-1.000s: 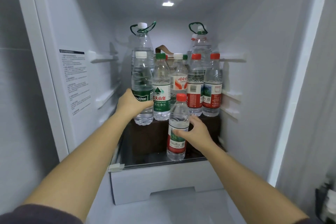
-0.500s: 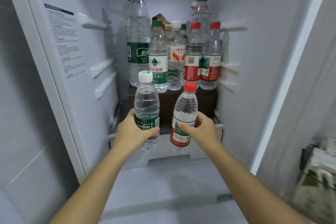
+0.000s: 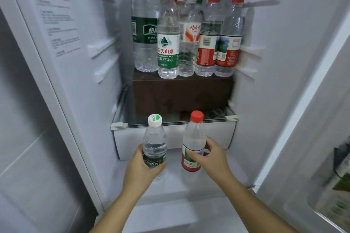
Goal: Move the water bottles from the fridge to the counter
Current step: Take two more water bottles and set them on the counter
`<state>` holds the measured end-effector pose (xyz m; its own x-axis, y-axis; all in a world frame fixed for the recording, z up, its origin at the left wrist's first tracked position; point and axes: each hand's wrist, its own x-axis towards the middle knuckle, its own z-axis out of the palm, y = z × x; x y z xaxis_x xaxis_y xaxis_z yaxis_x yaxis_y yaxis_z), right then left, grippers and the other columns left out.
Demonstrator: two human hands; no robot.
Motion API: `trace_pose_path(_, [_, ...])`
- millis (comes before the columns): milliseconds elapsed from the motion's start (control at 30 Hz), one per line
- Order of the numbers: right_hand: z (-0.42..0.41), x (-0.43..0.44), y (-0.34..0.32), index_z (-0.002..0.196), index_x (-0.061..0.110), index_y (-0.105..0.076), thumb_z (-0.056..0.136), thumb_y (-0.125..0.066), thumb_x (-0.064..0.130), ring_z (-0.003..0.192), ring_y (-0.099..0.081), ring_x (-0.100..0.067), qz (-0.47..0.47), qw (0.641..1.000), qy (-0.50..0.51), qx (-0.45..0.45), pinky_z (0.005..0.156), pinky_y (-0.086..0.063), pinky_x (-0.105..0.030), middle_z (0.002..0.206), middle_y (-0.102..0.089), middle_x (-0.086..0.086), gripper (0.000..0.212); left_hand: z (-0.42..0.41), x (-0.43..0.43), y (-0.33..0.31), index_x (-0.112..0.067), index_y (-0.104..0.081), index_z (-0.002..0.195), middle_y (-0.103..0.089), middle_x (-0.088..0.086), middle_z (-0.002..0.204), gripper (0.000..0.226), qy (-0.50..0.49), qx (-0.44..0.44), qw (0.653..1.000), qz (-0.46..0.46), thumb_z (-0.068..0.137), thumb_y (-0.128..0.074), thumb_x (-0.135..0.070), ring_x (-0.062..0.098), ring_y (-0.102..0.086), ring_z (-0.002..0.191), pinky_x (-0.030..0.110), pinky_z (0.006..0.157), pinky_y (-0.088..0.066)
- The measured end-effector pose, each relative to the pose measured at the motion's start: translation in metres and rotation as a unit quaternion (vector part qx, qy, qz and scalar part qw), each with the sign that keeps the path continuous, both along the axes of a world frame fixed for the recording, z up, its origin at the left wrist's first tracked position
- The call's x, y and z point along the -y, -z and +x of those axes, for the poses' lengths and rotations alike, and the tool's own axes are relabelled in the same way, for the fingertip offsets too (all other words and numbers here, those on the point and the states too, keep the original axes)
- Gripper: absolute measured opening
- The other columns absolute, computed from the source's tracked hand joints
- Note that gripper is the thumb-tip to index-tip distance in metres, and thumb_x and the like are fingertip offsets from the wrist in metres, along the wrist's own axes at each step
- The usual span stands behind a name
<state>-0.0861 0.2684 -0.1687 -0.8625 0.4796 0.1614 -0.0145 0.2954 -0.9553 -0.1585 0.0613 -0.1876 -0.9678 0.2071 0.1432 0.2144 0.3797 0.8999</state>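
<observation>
Two bottles | left hand [image 3: 140, 168] grips white-capped bottle [image 3: 154, 142] | right hand [image 3: 210, 159] grips red-capped bottle [image 3: 193, 143]

A glass shelf [image 3: 176, 121] inside the fridge carries a dark brown box [image 3: 181, 94], which sits towards its back. On the box stand upright water bottles, close together: a large bottle [image 3: 144, 30] with a dark green label at left, then a green-capped bottle [image 3: 168, 43], a white-capped bottle [image 3: 190, 39] and two red-capped bottles [image 3: 208, 43] [image 3: 230, 43]. More stand behind them.
</observation>
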Motion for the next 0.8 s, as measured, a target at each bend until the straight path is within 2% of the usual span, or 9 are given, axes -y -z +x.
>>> trace_pose_path(33, [0.001,0.0,0.002,0.109,0.032,-0.066,0.075,-0.084,0.014,0.099,-0.067,-0.003,0.002,1.0,-0.001,-0.003,0.076,-0.056,-0.015,0.104,-0.072,0.017,0.042,0.0,0.0,0.002,-0.037,-0.056,0.099,-0.071,-0.018,0.091,0.051,-0.001,0.002,1.0,0.004,0.059,-0.087,-0.036,0.003,-0.068,0.084,0.04,0.075,-0.057])
trace_pose_path(100, [0.003,-0.001,0.005,0.108,0.034,-0.064,0.076,-0.083,0.015,0.099,-0.066,0.003,0.001,1.0,-0.005,-0.006,0.075,-0.055,-0.013,0.104,-0.071,0.02,0.042,-0.001,0.0,0.004,-0.037,-0.055,0.098,-0.071,-0.017,0.09,0.049,0.001,0.009,1.0,0.011,0.06,-0.087,-0.034,0.003,-0.068,0.083,0.041,0.076,-0.057])
trace_pose_path(267, [0.001,-0.004,0.013,0.12,0.03,-0.06,0.077,-0.083,0.02,0.106,-0.064,-0.004,-0.009,1.0,-0.023,0.008,0.083,-0.057,-0.021,0.114,-0.068,0.017,0.049,-0.002,0.001,0.009,-0.04,-0.053,0.104,-0.07,-0.019,0.097,0.055,0.014,0.022,1.0,0.016,0.057,-0.082,-0.048,0.003,-0.067,0.089,0.039,0.079,-0.057])
trace_pose_path(333, [0.001,-0.004,0.016,0.121,0.029,-0.057,0.078,-0.082,0.019,0.107,-0.064,-0.007,-0.015,0.999,-0.028,0.012,0.085,-0.057,-0.023,0.117,-0.067,0.014,0.051,-0.003,0.002,0.011,-0.039,-0.054,0.105,-0.07,-0.017,0.099,0.053,0.018,0.022,0.999,0.019,0.061,-0.084,-0.042,0.002,-0.067,0.091,0.037,0.08,-0.057])
trace_pose_path(433, [0.003,-0.002,0.019,0.12,0.033,-0.05,0.079,-0.081,0.013,0.108,-0.063,-0.003,-0.034,0.998,-0.046,0.015,0.079,-0.054,-0.015,0.118,-0.063,0.011,0.055,-0.003,0.0,0.011,-0.035,-0.053,0.105,-0.069,-0.013,0.1,0.051,0.025,0.027,0.999,0.029,0.068,-0.086,-0.026,-0.002,-0.066,0.089,0.029,0.079,-0.055])
trace_pose_path(533, [0.003,0.0,0.021,0.12,0.035,-0.046,0.078,-0.081,0.007,0.105,-0.063,-0.001,-0.034,0.997,-0.061,0.023,0.077,-0.052,-0.013,0.118,-0.062,0.008,0.061,-0.007,-0.002,0.009,-0.03,-0.05,0.107,-0.069,-0.01,0.101,0.054,0.04,0.042,0.998,0.038,0.069,-0.086,-0.019,-0.004,-0.065,0.087,0.02,0.073,-0.05])
trace_pose_path(667, [0.0,0.006,0.022,0.113,0.03,-0.047,0.076,-0.079,-0.004,0.084,-0.065,0.006,-0.038,0.997,-0.063,0.024,0.068,-0.055,-0.017,0.105,-0.063,0.001,0.06,-0.016,-0.005,0.008,-0.03,-0.046,0.109,-0.067,-0.01,0.101,0.06,0.042,0.061,0.996,0.059,0.068,-0.087,-0.016,0.001,-0.066,0.09,0.017,0.07,-0.048])
trace_pose_path(800, [-0.004,0.006,0.03,0.117,0.029,-0.046,0.073,-0.081,-0.004,0.091,-0.066,-0.002,-0.05,0.998,-0.037,0.022,0.067,-0.053,-0.015,0.112,-0.062,0.001,0.065,-0.029,-0.007,0.006,-0.025,-0.046,0.115,-0.066,-0.007,0.103,0.063,0.065,0.076,0.992,0.078,0.068,-0.087,-0.015,0.006,-0.065,0.094,0.02,0.075,-0.049])
